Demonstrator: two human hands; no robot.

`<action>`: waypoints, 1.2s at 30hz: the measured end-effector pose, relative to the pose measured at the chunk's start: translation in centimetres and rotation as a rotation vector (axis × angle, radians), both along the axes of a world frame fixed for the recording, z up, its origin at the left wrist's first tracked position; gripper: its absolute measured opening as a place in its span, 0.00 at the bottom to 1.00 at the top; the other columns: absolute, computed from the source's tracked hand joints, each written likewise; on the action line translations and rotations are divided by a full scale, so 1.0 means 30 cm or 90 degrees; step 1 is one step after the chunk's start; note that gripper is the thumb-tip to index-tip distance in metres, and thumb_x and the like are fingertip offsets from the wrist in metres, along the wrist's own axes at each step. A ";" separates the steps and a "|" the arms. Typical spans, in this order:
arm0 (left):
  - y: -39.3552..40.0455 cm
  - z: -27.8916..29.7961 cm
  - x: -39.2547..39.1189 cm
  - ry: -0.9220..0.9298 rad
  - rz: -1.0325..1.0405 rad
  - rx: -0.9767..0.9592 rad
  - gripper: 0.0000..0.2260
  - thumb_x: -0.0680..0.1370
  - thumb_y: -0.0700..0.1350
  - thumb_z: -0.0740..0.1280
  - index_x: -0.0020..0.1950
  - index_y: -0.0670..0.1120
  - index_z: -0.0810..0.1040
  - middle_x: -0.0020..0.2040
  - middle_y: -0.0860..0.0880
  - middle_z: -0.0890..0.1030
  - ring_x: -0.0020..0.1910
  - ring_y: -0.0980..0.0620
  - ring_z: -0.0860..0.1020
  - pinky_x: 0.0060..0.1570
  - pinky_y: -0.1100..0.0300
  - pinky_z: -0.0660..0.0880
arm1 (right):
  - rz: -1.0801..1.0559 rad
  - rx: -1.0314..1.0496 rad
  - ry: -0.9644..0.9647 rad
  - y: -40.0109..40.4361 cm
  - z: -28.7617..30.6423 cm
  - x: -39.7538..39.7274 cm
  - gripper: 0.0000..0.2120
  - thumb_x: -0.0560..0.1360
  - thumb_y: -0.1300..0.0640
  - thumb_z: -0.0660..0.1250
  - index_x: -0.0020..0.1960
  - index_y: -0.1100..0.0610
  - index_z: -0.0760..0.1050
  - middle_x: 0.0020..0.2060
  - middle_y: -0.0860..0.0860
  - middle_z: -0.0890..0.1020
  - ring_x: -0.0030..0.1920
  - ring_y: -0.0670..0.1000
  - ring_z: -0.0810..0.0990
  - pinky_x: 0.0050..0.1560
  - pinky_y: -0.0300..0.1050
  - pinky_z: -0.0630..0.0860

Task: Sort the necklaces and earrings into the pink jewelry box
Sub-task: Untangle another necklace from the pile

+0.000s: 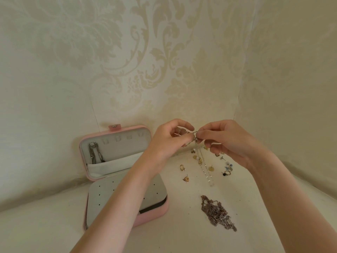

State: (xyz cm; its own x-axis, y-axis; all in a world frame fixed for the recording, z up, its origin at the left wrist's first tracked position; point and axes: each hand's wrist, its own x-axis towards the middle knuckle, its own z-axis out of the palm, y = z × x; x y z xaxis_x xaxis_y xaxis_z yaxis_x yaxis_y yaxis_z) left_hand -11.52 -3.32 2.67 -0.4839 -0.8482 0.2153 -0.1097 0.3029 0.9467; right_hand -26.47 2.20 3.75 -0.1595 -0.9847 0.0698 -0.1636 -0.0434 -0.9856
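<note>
Both hands pinch one necklace (pixel 204 167) — left hand (pixel 171 139), right hand (pixel 226 141) — its chain dangling above scattered earrings (pixel 209 166), right of the open pink box (pixel 125 176).

Two bare forearms come into view from the bottom edge, no sleeves anywhere along them, nothing worn at either wrist: no watch, no strap, no bracelet. Left hand (pixel 168 138) shows its back and knuckles, and no ring can be seen on the fingers that are visible. Right hand (pixel 230 141) is just as plain, bare fingers, no ring in sight. Fingernails look short and unpainted where they show, though they are small and a bit soft in this wide view
</note>
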 end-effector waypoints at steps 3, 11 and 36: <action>-0.001 0.004 0.006 -0.079 0.009 -0.127 0.05 0.71 0.40 0.70 0.40 0.51 0.80 0.37 0.55 0.76 0.33 0.59 0.71 0.35 0.69 0.68 | -0.011 0.000 -0.026 0.000 0.001 -0.004 0.03 0.72 0.66 0.68 0.40 0.64 0.80 0.31 0.53 0.80 0.29 0.47 0.70 0.24 0.34 0.67; -0.002 0.006 0.009 -0.074 -0.005 -0.161 0.03 0.69 0.47 0.74 0.41 0.52 0.82 0.42 0.57 0.80 0.41 0.62 0.77 0.47 0.68 0.74 | -0.032 0.003 -0.047 0.001 0.005 -0.005 0.03 0.73 0.66 0.67 0.41 0.65 0.79 0.30 0.53 0.80 0.28 0.46 0.70 0.24 0.35 0.67; 0.002 0.001 -0.014 0.113 0.014 0.094 0.09 0.72 0.41 0.67 0.32 0.47 0.80 0.36 0.53 0.78 0.39 0.56 0.75 0.51 0.58 0.75 | 0.022 -0.065 -0.026 0.011 0.015 -0.002 0.04 0.72 0.66 0.67 0.44 0.62 0.81 0.31 0.52 0.79 0.30 0.45 0.72 0.29 0.35 0.69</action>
